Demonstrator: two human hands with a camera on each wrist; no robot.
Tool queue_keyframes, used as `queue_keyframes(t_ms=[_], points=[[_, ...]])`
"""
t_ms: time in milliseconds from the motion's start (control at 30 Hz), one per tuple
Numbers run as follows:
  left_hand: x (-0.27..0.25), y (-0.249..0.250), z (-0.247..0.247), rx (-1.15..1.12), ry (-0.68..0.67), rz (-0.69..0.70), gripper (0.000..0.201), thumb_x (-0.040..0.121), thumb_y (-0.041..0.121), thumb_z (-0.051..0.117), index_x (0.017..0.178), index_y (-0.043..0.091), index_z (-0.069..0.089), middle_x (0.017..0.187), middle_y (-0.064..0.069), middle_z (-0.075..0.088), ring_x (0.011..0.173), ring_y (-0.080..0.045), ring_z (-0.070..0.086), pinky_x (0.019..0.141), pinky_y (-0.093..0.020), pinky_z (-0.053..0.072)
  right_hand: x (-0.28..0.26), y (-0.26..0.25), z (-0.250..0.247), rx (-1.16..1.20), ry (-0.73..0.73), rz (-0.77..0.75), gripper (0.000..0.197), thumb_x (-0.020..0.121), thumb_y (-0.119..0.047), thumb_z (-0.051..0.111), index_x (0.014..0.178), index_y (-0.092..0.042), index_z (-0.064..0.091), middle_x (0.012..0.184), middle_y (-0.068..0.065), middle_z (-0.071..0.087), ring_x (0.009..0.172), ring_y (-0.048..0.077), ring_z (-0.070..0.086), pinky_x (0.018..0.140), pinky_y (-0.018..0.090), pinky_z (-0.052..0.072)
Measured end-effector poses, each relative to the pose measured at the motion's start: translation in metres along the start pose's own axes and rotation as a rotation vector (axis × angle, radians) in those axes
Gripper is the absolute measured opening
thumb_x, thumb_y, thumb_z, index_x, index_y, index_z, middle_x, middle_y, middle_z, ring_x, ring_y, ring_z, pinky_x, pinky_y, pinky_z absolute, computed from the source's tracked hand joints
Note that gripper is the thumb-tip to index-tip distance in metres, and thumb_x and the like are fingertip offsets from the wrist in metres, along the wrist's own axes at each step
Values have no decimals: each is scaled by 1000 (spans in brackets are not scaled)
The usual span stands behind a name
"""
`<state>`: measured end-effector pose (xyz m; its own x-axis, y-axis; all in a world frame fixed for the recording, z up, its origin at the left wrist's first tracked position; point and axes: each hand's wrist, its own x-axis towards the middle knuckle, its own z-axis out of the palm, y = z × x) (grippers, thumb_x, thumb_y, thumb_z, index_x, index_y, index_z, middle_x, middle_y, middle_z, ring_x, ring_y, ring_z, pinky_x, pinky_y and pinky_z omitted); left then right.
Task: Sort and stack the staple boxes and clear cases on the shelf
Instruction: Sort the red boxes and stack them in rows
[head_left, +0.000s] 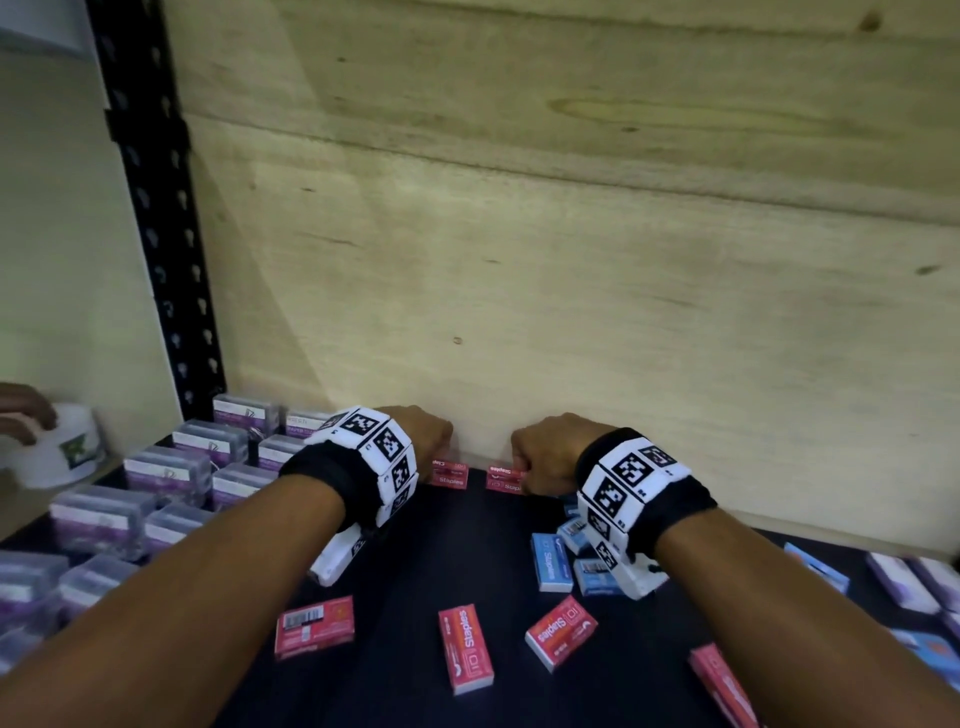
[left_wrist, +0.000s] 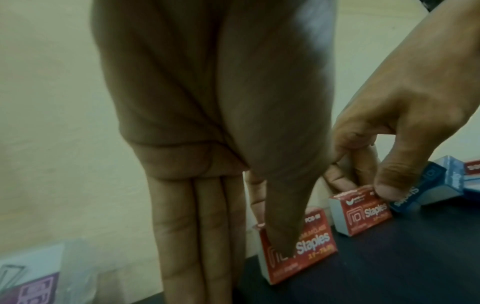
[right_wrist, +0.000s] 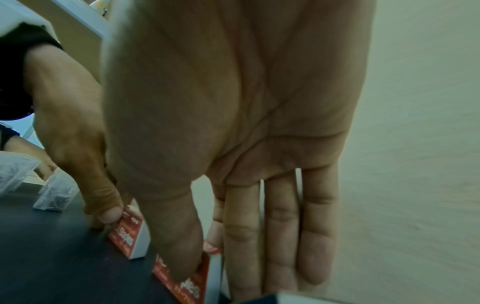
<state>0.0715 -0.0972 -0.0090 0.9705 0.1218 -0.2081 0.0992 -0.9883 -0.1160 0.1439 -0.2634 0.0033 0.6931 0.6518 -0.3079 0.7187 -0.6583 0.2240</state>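
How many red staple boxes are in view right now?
6: one in the left hand at, one in the right hand at, four loose in front. Others may be hidden.

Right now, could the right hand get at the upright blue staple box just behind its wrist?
Probably not yet: the right hand is pinching a red staple box at the wall. The blue staple box itself lies unobstructed.
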Motion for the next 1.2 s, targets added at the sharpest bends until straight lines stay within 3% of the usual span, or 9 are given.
queue_keyframes(t_ms=[233,367,533,800,967,1100,1200], points=[[6,7,3,-7,11,10,35,88,21,64,120,21,48,104,-7,62,91,-28,64,66,-29,46,-9,2,2,49,37,1,30,96,-33,54,120,-16,54,116,7,62,100,24,59,75,30,42],[8,9,4,-12,1,2,35,87,23,67,115,23,47,89,-1,56,87,-26,63,68,-30,49,-11,5,5,73,24,18,30,97,-33,53,121,-16,53,116,6,62,98,23,57,76,31,42],[8,10,4,-8,19,9,31,95,26,58,123,20,46,103,-7,60,83,-26,57,69,-30,45,-12,7,7,90,23,29,31,96,-35,54,120,-16,53,116,6,62,102,25,58,77,32,43],[5,11,1,-40,-1,2,38,93,27,61,127,19,44,95,-4,54,81,-24,54,68,-30,43,-12,7,6,119,17,44,29,93,-38,58,115,-20,55,114,4,63,99,24,57,80,33,46],[-1,9,-1,-69,17,-1,48,85,27,72,121,18,41,75,3,49,75,-23,55,64,-31,42,-18,7,6,181,4,71,43,91,-52,59,121,-21,52,118,5,59,104,25,57,91,40,49],[-8,9,-1,-31,22,-31,54,83,31,73,121,15,38,78,0,56,77,-24,64,71,-37,56,-24,5,5,220,-24,74,49,92,-52,60,129,-21,49,125,5,58,106,24,57,93,39,48],[-18,9,-2,-38,31,-42,66,86,36,71,133,10,31,88,-2,60,87,-26,63,72,-34,51,-31,6,4,243,-33,77,57,92,-51,60,138,-23,41,130,6,56,108,25,57,96,40,48]])
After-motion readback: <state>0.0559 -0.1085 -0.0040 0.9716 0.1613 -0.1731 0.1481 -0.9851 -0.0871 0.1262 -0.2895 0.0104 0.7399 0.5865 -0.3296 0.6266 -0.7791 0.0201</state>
